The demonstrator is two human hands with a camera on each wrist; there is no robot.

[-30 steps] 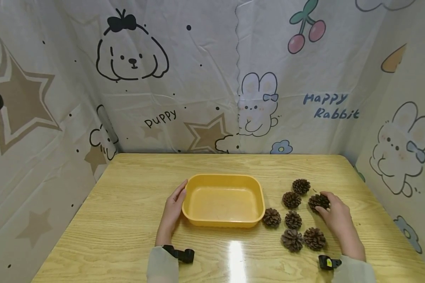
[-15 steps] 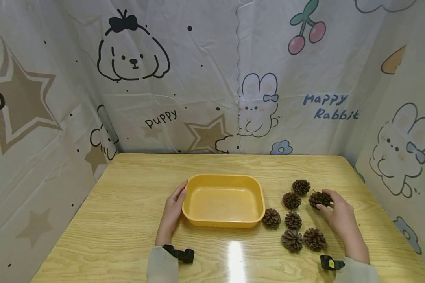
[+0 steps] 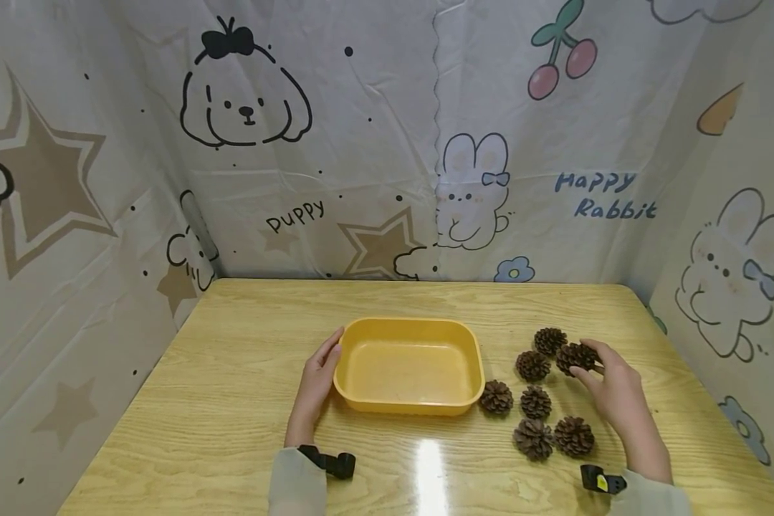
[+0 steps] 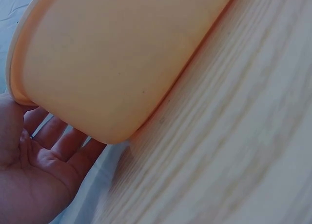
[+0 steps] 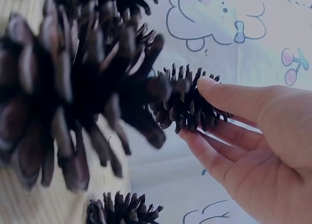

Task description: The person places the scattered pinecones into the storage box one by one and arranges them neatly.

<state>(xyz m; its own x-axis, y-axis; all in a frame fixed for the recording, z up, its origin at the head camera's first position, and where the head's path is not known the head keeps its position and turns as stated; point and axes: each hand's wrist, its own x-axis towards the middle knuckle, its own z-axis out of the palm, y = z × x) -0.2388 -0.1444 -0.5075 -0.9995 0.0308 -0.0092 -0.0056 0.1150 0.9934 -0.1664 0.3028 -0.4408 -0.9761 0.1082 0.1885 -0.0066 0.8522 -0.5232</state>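
Observation:
My right hand (image 3: 615, 383) pinches a brown pine cone (image 3: 574, 358) between thumb and fingers; the right wrist view shows the thumb on one side of this pine cone (image 5: 187, 104) and fingertips on the other. At the left end of a yellow plastic basin (image 3: 409, 373), my left hand (image 3: 316, 376) rests against the outer wall. Up close in the left wrist view, its extended fingers (image 4: 61, 141) reach along the basin's end below the rim, their tips hidden behind the wall. Nothing lies inside the basin.
Several pine cones lie right of the basin: one (image 3: 496, 398) beside its wall, others behind (image 3: 550, 341) and in front (image 3: 574, 437). A large blurred pine cone (image 5: 73, 97) fills the right wrist view's left side. Patterned cloth (image 3: 361, 143) surrounds the wooden table (image 3: 245, 322).
My right hand, gripping the pine cone, has shifted slightly away from me and then left, bringing the cone close to the rearmost ones. The left hand and basin hold their place.

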